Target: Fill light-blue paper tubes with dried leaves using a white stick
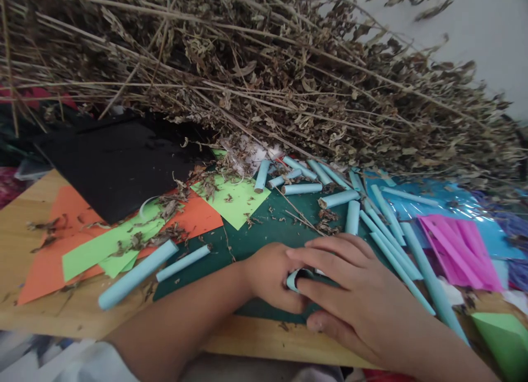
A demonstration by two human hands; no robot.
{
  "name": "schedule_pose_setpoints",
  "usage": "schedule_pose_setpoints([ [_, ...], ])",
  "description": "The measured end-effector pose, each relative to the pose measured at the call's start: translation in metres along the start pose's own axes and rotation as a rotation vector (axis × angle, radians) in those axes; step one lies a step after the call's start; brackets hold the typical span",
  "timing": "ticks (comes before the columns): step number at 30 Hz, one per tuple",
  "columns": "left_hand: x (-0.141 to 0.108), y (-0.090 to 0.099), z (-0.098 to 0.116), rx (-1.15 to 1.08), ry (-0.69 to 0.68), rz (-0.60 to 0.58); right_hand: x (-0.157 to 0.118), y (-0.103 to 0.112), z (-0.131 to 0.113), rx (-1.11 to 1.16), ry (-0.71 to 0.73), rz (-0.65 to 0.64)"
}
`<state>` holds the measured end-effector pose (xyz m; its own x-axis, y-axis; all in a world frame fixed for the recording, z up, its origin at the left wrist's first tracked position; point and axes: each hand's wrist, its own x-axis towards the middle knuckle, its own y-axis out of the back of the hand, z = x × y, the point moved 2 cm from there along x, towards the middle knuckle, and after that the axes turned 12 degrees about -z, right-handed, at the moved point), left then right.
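My left hand (272, 276) is curled closed around a light blue paper tube (292, 282), whose dark open end faces right. Over it reaches my right hand (350, 294), fingers apart and slightly bent, one fingertip at the tube's mouth and another touching the left hand. Its thumb stays apart below. A green mat or sheet (284, 211) lies under the hands. Beyond them, short blue paper rolls (302, 189) are scattered, some filled with brown bits. Longer blue paper tubes (391, 244) lie beside the right hand, and another blue tube (138, 274) rests near the left forearm.
A large heap of dried leafy stalks (264, 79) spans the back. Left are black sheets (119, 162), orange paper (61, 250) and light green paper (99, 255). Right are pink folded paper (457, 250) and a shiny blue packet (437, 200). The wooden table edge (247, 338) runs in front.
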<state>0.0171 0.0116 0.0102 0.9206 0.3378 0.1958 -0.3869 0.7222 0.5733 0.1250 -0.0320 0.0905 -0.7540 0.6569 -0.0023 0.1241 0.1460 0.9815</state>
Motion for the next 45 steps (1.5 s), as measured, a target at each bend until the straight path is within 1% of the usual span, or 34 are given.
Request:
schedule_pose_setpoints([
  [4,0.002,0.001,0.001,-0.071,-0.131,0.017,0.001,-0.004,0.001,-0.028,-0.032,-0.121],
  [7,0.003,0.001,0.000,-0.123,-0.179,0.048,0.006,-0.008,0.003,0.024,-0.082,-0.183],
  [9,0.003,0.001,0.000,-0.149,-0.174,0.056,0.009,-0.008,0.004,0.053,-0.114,-0.222],
  [11,0.002,0.001,-0.002,-0.135,-0.106,0.063,0.009,-0.004,0.005,0.081,-0.129,-0.245],
  [12,0.001,0.000,-0.003,-0.113,-0.057,0.058,0.007,-0.001,0.006,0.093,-0.122,-0.230],
  [14,-0.001,-0.002,-0.005,-0.063,0.030,0.045,-0.002,0.009,0.012,0.130,-0.110,-0.120],
  [16,-0.003,-0.003,-0.006,-0.032,0.071,0.032,-0.015,0.017,0.024,0.196,-0.161,0.089],
  [18,-0.003,-0.003,-0.006,-0.019,0.084,0.025,-0.028,0.018,0.041,0.267,-0.279,0.281],
  [19,-0.004,-0.003,-0.006,-0.019,0.085,0.025,-0.033,0.014,0.051,0.284,-0.350,0.332],
  [20,-0.003,-0.003,-0.006,-0.021,0.081,0.021,-0.036,0.008,0.061,0.281,-0.417,0.337],
  [21,-0.003,-0.002,-0.005,-0.026,0.073,0.020,-0.039,0.000,0.071,0.260,-0.478,0.300],
  [22,-0.003,-0.002,-0.005,-0.033,0.062,0.024,-0.040,-0.010,0.080,0.221,-0.539,0.228],
  [25,-0.003,-0.001,-0.003,-0.060,0.041,0.047,-0.045,-0.036,0.102,0.054,-0.733,-0.076],
  [26,-0.003,0.000,-0.003,-0.070,0.036,0.056,-0.048,-0.042,0.107,0.014,-0.787,-0.156],
  [27,-0.003,0.000,-0.003,-0.080,0.030,0.065,-0.052,-0.046,0.111,-0.006,-0.826,-0.202],
  [29,-0.003,0.000,-0.002,-0.099,0.017,0.078,-0.060,-0.049,0.113,0.013,-0.822,-0.223],
  [32,-0.002,0.000,-0.002,-0.113,0.023,0.083,-0.069,-0.049,0.110,0.076,-0.752,-0.177],
  [35,-0.001,0.000,-0.002,-0.118,0.031,0.073,-0.069,-0.050,0.107,0.052,-0.744,-0.170],
  [39,-0.001,0.000,-0.002,-0.123,0.017,0.070,-0.054,-0.049,0.105,-0.060,-0.745,-0.194],
  [42,-0.001,0.000,-0.001,-0.124,0.014,0.084,-0.039,-0.045,0.109,-0.186,-0.823,-0.212],
  [45,0.000,0.001,-0.001,-0.116,0.023,0.084,-0.025,-0.044,0.113,-0.206,-0.863,-0.252],
])
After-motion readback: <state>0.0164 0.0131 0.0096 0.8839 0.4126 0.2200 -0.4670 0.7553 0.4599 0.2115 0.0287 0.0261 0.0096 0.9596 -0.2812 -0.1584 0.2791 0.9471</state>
